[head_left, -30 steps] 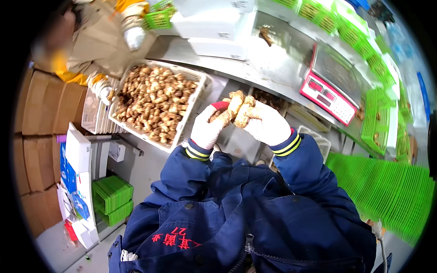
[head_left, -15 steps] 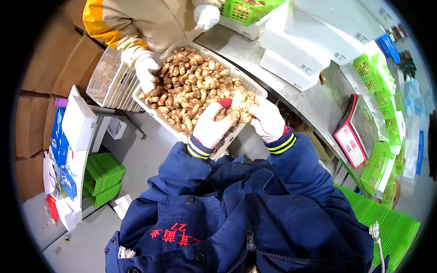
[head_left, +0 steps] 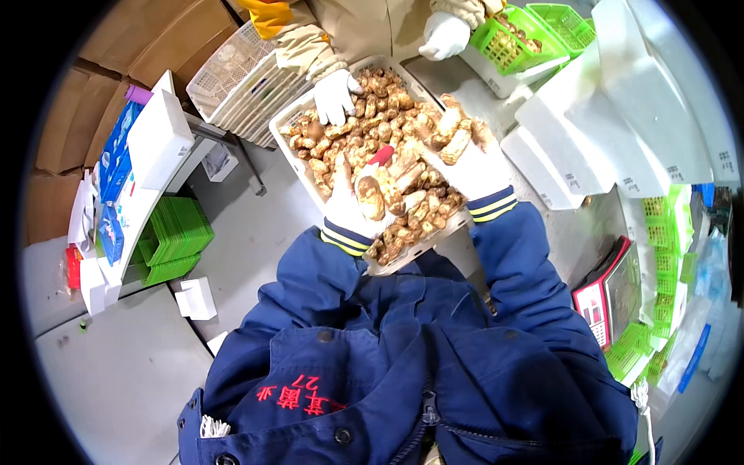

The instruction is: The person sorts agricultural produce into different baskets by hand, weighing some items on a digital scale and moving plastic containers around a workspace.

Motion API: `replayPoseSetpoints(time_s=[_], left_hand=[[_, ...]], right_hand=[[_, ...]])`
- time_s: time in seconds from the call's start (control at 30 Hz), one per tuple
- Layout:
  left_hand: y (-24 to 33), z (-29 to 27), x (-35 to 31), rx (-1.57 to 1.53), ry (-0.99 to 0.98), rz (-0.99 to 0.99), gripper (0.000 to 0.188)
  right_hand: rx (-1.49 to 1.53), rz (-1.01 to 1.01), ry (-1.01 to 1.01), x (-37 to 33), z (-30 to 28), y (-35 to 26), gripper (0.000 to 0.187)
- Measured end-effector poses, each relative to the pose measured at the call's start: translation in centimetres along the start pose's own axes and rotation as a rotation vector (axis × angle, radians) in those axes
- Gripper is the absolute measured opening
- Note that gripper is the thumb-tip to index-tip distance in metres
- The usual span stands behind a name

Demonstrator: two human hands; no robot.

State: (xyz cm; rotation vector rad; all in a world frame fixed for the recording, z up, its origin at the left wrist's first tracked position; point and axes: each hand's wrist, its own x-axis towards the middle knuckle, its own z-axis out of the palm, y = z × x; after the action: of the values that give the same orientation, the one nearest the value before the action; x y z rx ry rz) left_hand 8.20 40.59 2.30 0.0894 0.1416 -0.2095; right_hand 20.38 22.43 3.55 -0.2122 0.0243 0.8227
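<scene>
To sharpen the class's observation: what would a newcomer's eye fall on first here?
First, the pale crate heaped with brown mushrooms, upper centre. The left hand, over its near part, and the right hand, by its right edge, hold more. Then the red-edged scale, far right.

Red characters and two-digit number, legible, on chest of navy jacket; black printed labels on white boxes at right, too small to read; markings on panel of red-edged scale, likewise unreadable
</scene>
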Motion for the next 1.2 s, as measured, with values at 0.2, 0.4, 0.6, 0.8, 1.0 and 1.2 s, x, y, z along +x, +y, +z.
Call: replayPoseSetpoints(time_s=[0.2, 0.4, 0.6, 0.8, 1.0, 1.2], left_hand=[[-1.0, -2.0, 0.2, 0.022, 0.053, 0.045, 0.074], [-2.2, -2.7, -0.2, -0.034, 0.135, 0.099, 0.059], [-2.2, -2.9, -0.2, 0.018, 0.27, 0.146, 0.055], [-2.6, -2.5, 0.4, -0.039, 0.227, 0.164, 0.066], [-2.3, -0.9, 0.9, -0.094, 0.218, 0.122, 0.083], [-2.7, -2.4, 1.9, 0.052, 0.247, 0.152, 0.077]], right_hand=[[-0.147, 0.019, 0.014, 3.7, 0.8, -1.0, 0.06], [-0.15, 0.009, 0.066, 5.4, -0.2, -1.6, 0.072], [-0.22, 0.005, 0.339, 7.2, -2.1, -2.0, 0.077], [-0.25, -0.046, 0.352, 7.3, -1.1, -2.0, 0.081], [-0.466, -0.154, 0.254, 6.1, -1.3, -2.5, 0.071], [-1.097, -0.124, 0.164, -2.5, 1.6, 4.2, 0.06]])
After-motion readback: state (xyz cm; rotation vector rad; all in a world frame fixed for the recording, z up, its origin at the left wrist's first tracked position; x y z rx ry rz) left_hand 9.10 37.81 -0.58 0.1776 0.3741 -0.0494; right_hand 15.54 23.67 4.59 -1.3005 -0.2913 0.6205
